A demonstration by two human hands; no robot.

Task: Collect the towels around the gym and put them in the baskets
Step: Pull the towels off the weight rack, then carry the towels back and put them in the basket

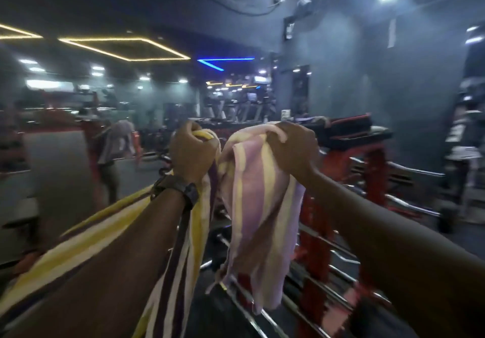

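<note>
Both my arms are raised in front of me. My left hand [193,151], with a dark watch on the wrist, is closed around a yellow, white and dark purple striped towel [181,259] that drapes down over and under my left forearm. My right hand [295,148] grips the top of a pink, lilac and pale yellow striped towel [258,217] that hangs loose between my arms. No basket is in view.
A red rack [315,235] with several chrome bars stands below and to the right. A bench with dark bags [351,127] sits behind it. A mirror wall on the left reflects a person [115,151]. Treadmills [236,109] line the far end.
</note>
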